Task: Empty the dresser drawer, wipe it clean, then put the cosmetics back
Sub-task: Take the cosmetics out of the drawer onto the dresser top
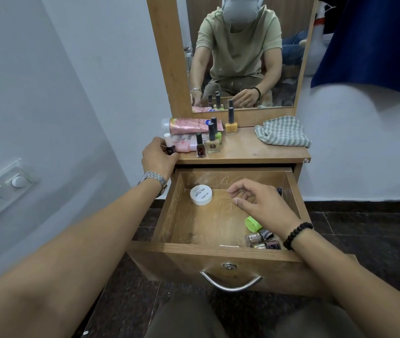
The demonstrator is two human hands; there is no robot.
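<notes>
The wooden drawer is pulled out below the dresser top. Inside lie a white round jar, a green cap and several small polish bottles in the near right corner. My left hand holds a dark nail polish bottle with a white cap at the left edge of the dresser top. My right hand hovers over the drawer with its fingers loosely bent and nothing in them. Pink tubes and several polish bottles stand on the top.
A green-and-white checked cloth lies on the right of the dresser top. A mirror rises behind it. A wall switch panel is at the left, and a blue curtain hangs at the upper right.
</notes>
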